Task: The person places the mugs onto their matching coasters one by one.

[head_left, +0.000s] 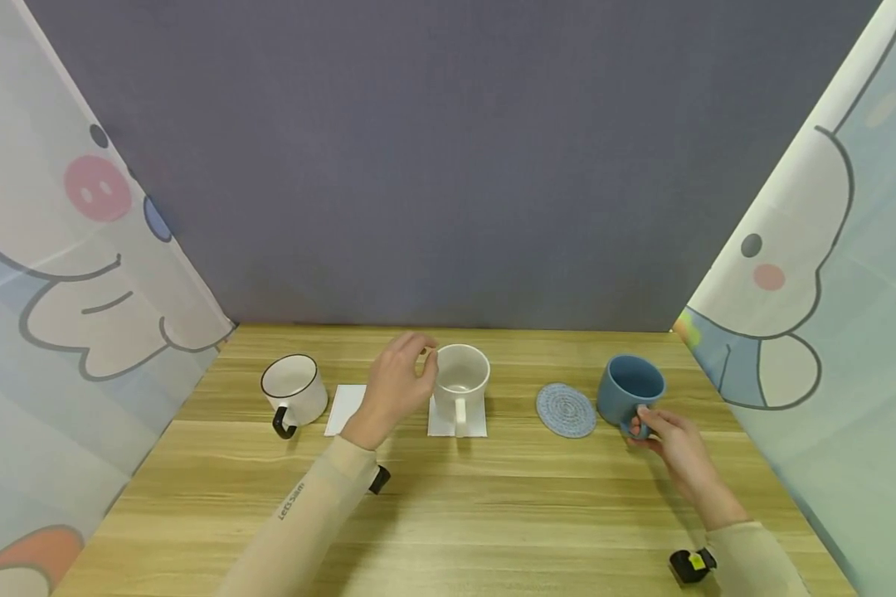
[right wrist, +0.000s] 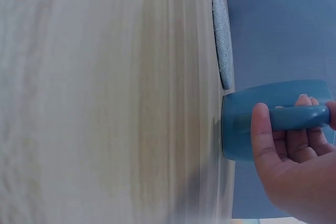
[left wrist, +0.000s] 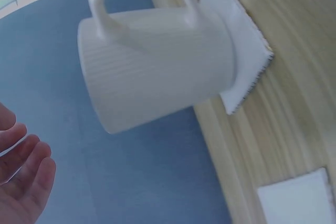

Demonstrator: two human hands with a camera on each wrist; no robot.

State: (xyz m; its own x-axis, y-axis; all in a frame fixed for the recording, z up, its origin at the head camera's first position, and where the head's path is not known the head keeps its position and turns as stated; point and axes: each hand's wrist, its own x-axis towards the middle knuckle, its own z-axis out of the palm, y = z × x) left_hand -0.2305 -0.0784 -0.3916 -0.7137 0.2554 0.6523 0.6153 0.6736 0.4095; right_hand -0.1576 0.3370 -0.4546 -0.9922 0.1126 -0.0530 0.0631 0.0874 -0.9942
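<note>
A grey backdrop [head_left: 448, 166] rises behind a wooden tabletop [head_left: 508, 522]. Fingers of the right hand [head_left: 675, 452] are curled round the handle [right wrist: 299, 118] of a blue mug [head_left: 621, 398]; left of them lies a round coaster [head_left: 566, 410]. The left hand [head_left: 397, 381] has loosely bent fingers, gripping nothing; just right of them, a white mug [head_left: 461, 377] stands on a square coaster [head_left: 478, 424].

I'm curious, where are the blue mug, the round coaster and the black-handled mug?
Blue mug [head_left: 616, 406], head view: outer wall.
Round coaster [head_left: 566, 410], head view: middle of its top.
Black-handled mug [head_left: 308, 405], head view: white outer wall.
</note>
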